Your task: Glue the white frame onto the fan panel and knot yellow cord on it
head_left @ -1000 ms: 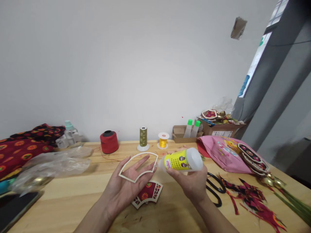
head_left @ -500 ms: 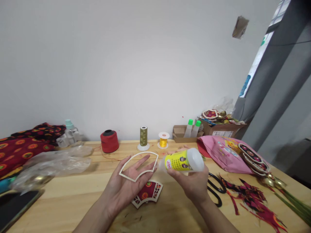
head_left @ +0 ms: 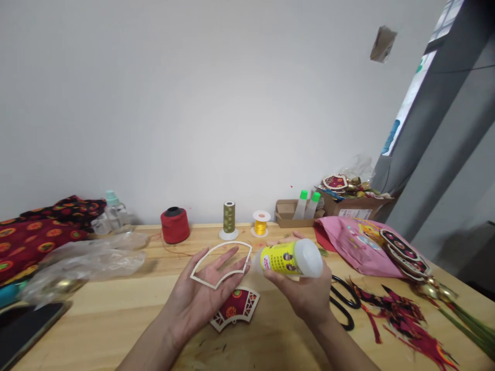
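Left to right across the wooden tabletop (head_left: 100,324): patterned fabric (head_left: 42,242) lies heaped at the far left, above a dark phone (head_left: 29,330) and beside crumpled clear plastic bags (head_left: 93,257). A clear bottle with a pale teal cap (head_left: 111,197) stands near the wall, followed by a cone of red thread (head_left: 175,226). The left hand (head_left: 204,293) is palm up, its fingers loosely spread and uncurled, supporting a thin, fan-shaped wooden frame (head_left: 203,283) that lies across palm and fingers. Behind it stands an olive spool (head_left: 229,219); below, partly hidden by the hand, a fan-shaped piece with red fabric (head_left: 240,305) rests on the table. A yellow spool (head_left: 260,226) stands farther back. The right hand (head_left: 307,296) is closed around a yellow-labelled bottle (head_left: 284,258), tilted with its narrow end toward the frame's right edge; whether the two touch cannot be told. Behind, a cardboard tray (head_left: 296,223) holds two green-capped bottles (head_left: 305,206). Farther right lie black scissor handles (head_left: 346,296), a pink bag (head_left: 348,242), fabric scraps (head_left: 410,319) and gold bells (head_left: 436,291).
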Demonstrator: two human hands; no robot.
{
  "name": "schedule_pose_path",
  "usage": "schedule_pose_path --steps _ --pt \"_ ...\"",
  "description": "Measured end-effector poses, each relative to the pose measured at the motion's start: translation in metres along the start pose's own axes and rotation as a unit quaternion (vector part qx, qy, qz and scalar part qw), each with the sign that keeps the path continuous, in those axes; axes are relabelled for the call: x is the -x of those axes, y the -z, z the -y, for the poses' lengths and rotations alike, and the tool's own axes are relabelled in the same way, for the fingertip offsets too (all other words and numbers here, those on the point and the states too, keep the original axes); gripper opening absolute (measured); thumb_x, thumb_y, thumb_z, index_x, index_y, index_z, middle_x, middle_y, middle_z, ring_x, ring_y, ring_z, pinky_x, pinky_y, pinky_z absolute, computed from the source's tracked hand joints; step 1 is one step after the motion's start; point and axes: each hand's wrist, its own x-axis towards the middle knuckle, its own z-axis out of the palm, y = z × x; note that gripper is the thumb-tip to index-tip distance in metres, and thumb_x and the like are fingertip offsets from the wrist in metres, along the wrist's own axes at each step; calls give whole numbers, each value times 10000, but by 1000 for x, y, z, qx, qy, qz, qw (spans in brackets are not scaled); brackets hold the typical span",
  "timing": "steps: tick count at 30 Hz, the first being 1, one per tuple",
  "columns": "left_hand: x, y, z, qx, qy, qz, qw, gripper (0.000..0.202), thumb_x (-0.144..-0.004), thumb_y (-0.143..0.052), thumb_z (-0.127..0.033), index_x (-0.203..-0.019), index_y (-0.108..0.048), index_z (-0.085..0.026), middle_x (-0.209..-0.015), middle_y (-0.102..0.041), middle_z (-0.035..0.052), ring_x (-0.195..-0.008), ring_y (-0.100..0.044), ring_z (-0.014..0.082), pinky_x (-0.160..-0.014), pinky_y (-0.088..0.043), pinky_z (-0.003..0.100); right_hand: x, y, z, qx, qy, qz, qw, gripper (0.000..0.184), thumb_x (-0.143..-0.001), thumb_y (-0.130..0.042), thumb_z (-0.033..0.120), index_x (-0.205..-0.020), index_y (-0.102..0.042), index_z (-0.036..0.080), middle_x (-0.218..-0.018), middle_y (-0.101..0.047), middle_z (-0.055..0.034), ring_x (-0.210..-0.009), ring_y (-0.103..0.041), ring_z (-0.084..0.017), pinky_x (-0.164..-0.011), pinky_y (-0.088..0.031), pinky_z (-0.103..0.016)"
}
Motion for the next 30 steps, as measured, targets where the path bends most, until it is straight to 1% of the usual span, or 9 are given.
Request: schedule_pose_path --steps 3,6,8,10,14,16,22,26,30 --pt "0 0 0 -9 3 3 1000 537 -784 -384 -312 -1241 -232 -73 -1084 -493 206 -992 -519 235 -863 -393 316 -1 -1 4 -22 -21 -1 1000 427 -480 -716 257 -861 -554 157 -782 -630 -62 -763 -592 -222 -753 -459 -393" --pt "1 0 0 -12 4 -1 1000 533 -789 -375 -323 -1241 -226 -85 -1051 -508 191 -992 -519 226 -850 -402 310 -1 0 5 18 -9 15 1000 410 -442 -732 240 -809 -570 157 -805 -629 -74 -926 -529 -260 -876 -362 -431" --pt "1 1 -1 -14 3 -2 1000 525 -791 -370 -324 -1239 -226 -90 -1039 -518 182 -981 -526 221 -843 -408 313 -1 1 4 34 0 11 999 418 -432 -738 243 -806 -572 156 -805 -629 -80 -1011 -471 -277 -916 -309 -447" --pt "1 1 -1 -17 4 2 1000 516 -793 -365 -325 -1235 -236 -92 -1034 -524 179 -951 -545 214 -830 -417 311 -1 1 3 31 14 20 999 397 -455 -729 246 -811 -574 163 -801 -631 -72 -968 -502 -265 -913 -314 -446" --pt "0 2 -1 -7 11 7 1000 506 -793 -364 -322 -1232 -249 -99 -1035 -528 162 -933 -554 213 -817 -427 309 -1 0 4 35 75 63 995 279 -524 -695 203 -782 -590 191 -765 -638 -30 -793 -577 -204 -932 -296 -432" --pt "0 2 -1 -1 13 8 1000 507 -791 -368 -321 -1235 -248 -106 -1046 -524 156 -942 -549 218 -815 -429 314 -1 -1 4 42 92 64 993 276 -535 -691 202 -791 -586 197 -752 -637 -22 -791 -576 -200 -940 -283 -434" --pt "-2 2 0 4 20 6 1000 541 -779 -396 -336 -1244 -237 -110 -1140 -455 186 -1028 -489 246 -824 -418 316 3 -5 4 55 104 43 992 373 -511 -712 273 -845 -564 196 -809 -619 -39 -903 -532 -233 -918 -311 -430" --pt "-2 1 1 6 18 9 1000 560 -779 -395 -335 -1256 -212 -104 -1186 -396 205 -1058 -459 259 -841 -401 312 2 -5 8 70 110 43 991 357 -502 -715 287 -811 -567 188 -768 -624 -42 -911 -527 -236 -907 -325 -428" --pt "-2 2 0 2 14 9 1000 562 -781 -391 -331 -1259 -200 -103 -1185 -385 212 -1033 -481 252 -829 -407 300 1 -4 8 74 96 30 992 337 -506 -710 282 -799 -579 179 -771 -634 -52 -950 -509 -244 -893 -345 -421"
